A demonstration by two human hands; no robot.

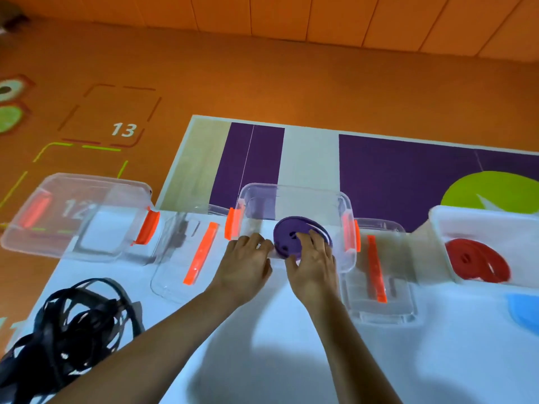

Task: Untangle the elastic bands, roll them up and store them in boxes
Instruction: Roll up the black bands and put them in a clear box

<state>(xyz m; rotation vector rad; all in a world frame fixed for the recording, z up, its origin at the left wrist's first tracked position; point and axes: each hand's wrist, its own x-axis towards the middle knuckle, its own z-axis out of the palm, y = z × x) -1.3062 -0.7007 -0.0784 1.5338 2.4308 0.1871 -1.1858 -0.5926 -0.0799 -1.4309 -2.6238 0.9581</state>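
We're looking down at an orange floor [262, 83] with dashed squares and numbers printed on it, and orange wall panels [350, 16] run along the far side. A white mat [277, 330] with purple blocks lies on the floor and everything sits on it.

Using the middle clear box [294, 189] as our anchor:
- The purple roll [288, 234] of elastic band is inside it, tilted toward us.
- The right hand [313, 263] has its fingers spread over the roll's top and its thumb at the near edge, so it's gripping the roll.
- The left hand [248, 263] is at the box's near-left wall with its fingers bent. We can't tell if it's holding the wall or the roll's edge.
- Lids with orange strips lie just left [175, 272] and just right [379, 313] of it.
- Further left sits another clear box [87, 182].
- Well to the right, a white box [466, 220] holds a red roll [472, 258].
- Near-left of it lies the black tangle [73, 325].
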